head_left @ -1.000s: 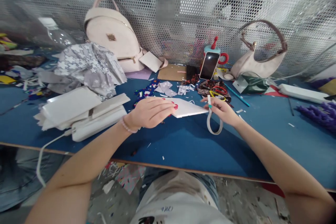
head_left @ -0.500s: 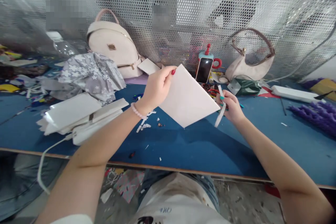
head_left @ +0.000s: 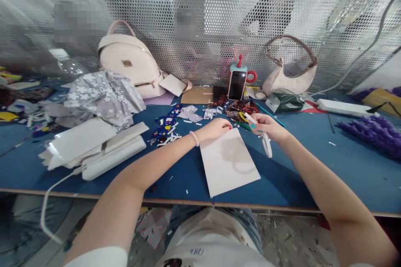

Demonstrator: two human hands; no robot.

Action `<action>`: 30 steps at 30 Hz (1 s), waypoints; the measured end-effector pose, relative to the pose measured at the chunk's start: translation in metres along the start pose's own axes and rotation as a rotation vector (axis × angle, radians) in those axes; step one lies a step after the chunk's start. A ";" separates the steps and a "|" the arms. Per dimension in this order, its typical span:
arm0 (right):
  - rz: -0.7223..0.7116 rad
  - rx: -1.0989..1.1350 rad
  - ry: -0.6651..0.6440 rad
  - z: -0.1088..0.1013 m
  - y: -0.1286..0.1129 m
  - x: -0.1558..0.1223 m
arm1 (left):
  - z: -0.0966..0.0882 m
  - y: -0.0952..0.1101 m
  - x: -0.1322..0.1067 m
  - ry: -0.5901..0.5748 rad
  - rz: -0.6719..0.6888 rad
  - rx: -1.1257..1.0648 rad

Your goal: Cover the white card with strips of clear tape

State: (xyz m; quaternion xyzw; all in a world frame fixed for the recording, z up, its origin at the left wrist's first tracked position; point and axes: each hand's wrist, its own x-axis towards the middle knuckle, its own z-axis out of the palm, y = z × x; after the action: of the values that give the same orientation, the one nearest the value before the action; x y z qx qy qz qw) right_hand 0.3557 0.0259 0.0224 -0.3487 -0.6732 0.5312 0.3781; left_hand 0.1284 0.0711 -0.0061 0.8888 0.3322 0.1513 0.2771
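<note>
A white rectangular card (head_left: 230, 167) lies on the blue table in front of me, one short edge toward the table's front. My left hand (head_left: 219, 127), with a beaded bracelet at the wrist, is closed at the card's far left edge; its fingertips are partly hidden. My right hand (head_left: 267, 126) grips a narrow white ring that looks like a roll of tape (head_left: 267, 146), above and right of the card. The ring's shadow falls across the card.
At the back stand a cream backpack (head_left: 130, 64), a phone (head_left: 237, 85) leaning on a cup, and a small handbag (head_left: 293, 77). Left are stacked white sheets (head_left: 83, 137) beside a corded white device (head_left: 114, 158). Fabric scraps (head_left: 167, 123) lie behind the card; purple trim (head_left: 372, 133) lies right.
The card has come down from a raised, tilted position onto the table, turning as it went. My left hand moved right and down with it. My right hand tilted the white ring and shifted slightly left.
</note>
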 end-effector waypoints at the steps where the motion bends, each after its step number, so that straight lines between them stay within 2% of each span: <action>1: 0.021 -0.023 -0.042 0.000 0.001 0.000 | 0.005 0.000 0.003 -0.010 0.010 -0.011; 6: 0.096 -0.129 -0.202 0.000 0.001 -0.001 | 0.010 0.005 0.002 0.017 0.084 -0.038; 13: 0.160 -0.235 -0.367 0.016 -0.002 0.002 | -0.002 0.015 -0.048 0.080 0.127 -0.066; 17: 0.183 -0.220 -0.426 0.029 -0.003 0.001 | 0.003 0.020 -0.066 0.084 0.121 -0.078; 21: 0.209 -0.113 -0.376 0.027 -0.001 -0.001 | 0.013 0.018 -0.067 0.061 0.122 -0.075; 26: 0.269 0.070 -0.259 0.019 0.014 0.001 | 0.018 0.013 -0.066 0.028 0.148 -0.061; 30: 0.195 0.174 -0.043 0.014 0.023 0.006 | 0.020 0.011 -0.068 0.025 0.150 -0.056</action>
State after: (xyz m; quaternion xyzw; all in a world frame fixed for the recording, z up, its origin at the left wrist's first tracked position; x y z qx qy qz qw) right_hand 0.3419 0.0292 -0.0018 -0.3668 -0.5954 0.6292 0.3391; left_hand 0.0930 0.0110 -0.0213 0.9012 0.2635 0.1920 0.2855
